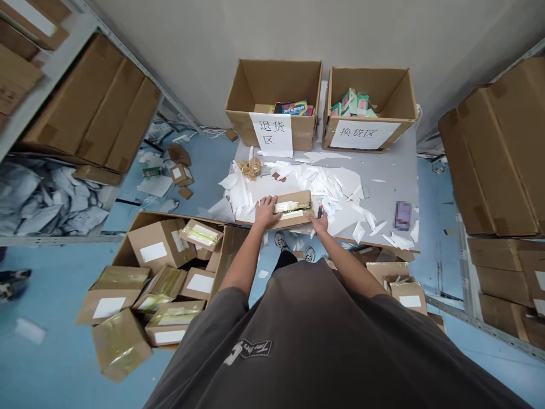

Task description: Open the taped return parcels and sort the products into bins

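A small taped cardboard box (293, 205) lies at the front edge of the table, with a white label and shiny yellowish tape along its top. My left hand (266, 212) grips its left end, fingers over the top edge. At the box's right end, my right hand (320, 221) is closed round a utility knife (319, 211) with a dark body and a reddish end; its blade cannot be made out. Torn white paper (317, 179) is scattered behind and beside the box. Crumpled brown tape (250, 167) lies farther back on the left.
Two open cartons with Chinese signs, a left one (272, 128) and a right one (368, 136), stand at the table's back. A large carton (223, 258) of taped parcels is at my left. Shelves with boxes (91, 108) flank both sides. A purple blurred item (402, 216) lies on the right.
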The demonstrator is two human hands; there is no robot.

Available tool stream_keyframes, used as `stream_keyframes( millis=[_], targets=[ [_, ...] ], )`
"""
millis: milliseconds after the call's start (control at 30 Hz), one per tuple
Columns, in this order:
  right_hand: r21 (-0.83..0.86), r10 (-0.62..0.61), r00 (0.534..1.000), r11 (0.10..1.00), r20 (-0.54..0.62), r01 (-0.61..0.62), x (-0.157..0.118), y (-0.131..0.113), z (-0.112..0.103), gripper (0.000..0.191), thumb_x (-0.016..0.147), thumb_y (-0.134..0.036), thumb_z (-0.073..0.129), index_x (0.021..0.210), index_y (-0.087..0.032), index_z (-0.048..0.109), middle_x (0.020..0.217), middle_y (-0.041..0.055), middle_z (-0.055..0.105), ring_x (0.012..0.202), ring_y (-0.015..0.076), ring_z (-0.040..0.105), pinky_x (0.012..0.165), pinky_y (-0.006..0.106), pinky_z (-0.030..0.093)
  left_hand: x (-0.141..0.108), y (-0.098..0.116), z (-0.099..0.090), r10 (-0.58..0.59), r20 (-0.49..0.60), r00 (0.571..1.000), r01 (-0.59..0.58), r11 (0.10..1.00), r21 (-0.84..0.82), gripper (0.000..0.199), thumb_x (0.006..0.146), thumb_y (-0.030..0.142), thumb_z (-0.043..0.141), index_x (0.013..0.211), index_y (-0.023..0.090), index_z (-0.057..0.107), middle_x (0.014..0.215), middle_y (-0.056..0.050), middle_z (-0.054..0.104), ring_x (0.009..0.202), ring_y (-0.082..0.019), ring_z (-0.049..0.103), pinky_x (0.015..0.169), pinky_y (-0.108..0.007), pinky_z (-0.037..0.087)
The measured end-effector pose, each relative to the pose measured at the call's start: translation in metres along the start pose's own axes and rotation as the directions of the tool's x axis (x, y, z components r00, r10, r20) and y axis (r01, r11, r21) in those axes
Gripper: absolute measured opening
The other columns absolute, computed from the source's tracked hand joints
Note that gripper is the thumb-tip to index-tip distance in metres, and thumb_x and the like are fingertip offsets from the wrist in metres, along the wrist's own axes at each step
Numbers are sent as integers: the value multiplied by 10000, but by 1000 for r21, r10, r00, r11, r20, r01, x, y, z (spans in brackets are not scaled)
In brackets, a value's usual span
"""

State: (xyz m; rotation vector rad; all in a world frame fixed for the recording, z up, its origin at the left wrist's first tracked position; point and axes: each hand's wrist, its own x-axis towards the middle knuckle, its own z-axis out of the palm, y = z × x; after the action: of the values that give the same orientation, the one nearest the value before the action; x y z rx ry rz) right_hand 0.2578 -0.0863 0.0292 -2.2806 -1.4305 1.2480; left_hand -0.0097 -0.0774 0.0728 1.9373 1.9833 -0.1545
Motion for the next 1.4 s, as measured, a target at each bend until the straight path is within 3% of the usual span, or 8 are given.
stream_keyframes(
  millis=[333,467,733,933,1100,1200,1300,1400],
  targets=[
    [-45,-163,987,986,-11,162,95,-98,-8,731,916,-614,647,1458,-158,468,1329,222,747,1173,315,727,978,388,569,-61,36,28,-348,-36,937,349,937,7,954,1072,706,427,1721,17,313,1582,-320,528,1433,-458,508,1161,-533,467],
    [71,-180,983,981,-45,182,68,-62,-2,729,922,-702,570,1429,-189,464,1322,197,741,1164,314,734,937,377,584,-40,12,10,-294,67,954,299,950,-86,845,1071,730,442,1663,127,441,1512,-244,626,1375,-399,612,1107,-457,520],
    [309,-141,986,945,91,106,-26,3,78,547,838,-575,665,1228,-252,457,1226,135,743,1083,262,737,850,327,605,-11,-30,-3,-198,318,927,262,950,-171,411,1041,509,643,1281,181,705,1111,-127,818,1104,-296,773,965,-342,577],
    [387,-258,963,898,75,210,57,-55,47,512,650,-413,776,1041,-264,482,909,-18,661,828,207,642,752,285,538,-43,20,24,-371,365,854,463,862,-206,580,1114,585,477,1248,104,771,1311,-229,790,1219,-320,765,911,-329,570],
    [169,-523,761,850,383,499,124,-125,26,497,581,-383,869,930,-246,543,857,-57,620,819,181,566,746,258,449,-48,62,29,-384,353,853,475,852,-221,672,1170,535,280,1205,126,812,1254,-215,812,1228,-304,764,945,-329,561],
    [56,-561,704,797,435,601,137,-146,23,494,565,-370,910,907,-234,580,867,-48,649,840,184,561,746,251,409,-41,61,14,-357,233,905,397,904,-156,578,1152,508,371,1233,122,794,1259,-220,794,1230,-338,742,992,-385,555],
    [99,-576,713,801,400,591,136,-146,18,460,604,-432,908,890,-228,611,829,-41,647,811,184,555,732,261,409,-29,49,-4,-37,108,993,43,997,-59,433,1051,464,626,1354,174,736,1379,-183,735,1327,-346,662,1085,-416,518],
    [223,-573,798,816,188,533,124,-128,5,410,753,-567,797,903,-226,627,805,-19,643,775,185,555,724,280,434,-9,40,-14,330,218,918,-335,942,-18,739,838,418,884,1514,263,629,1573,-141,609,1447,-360,544,1163,-441,466]
  ],
)
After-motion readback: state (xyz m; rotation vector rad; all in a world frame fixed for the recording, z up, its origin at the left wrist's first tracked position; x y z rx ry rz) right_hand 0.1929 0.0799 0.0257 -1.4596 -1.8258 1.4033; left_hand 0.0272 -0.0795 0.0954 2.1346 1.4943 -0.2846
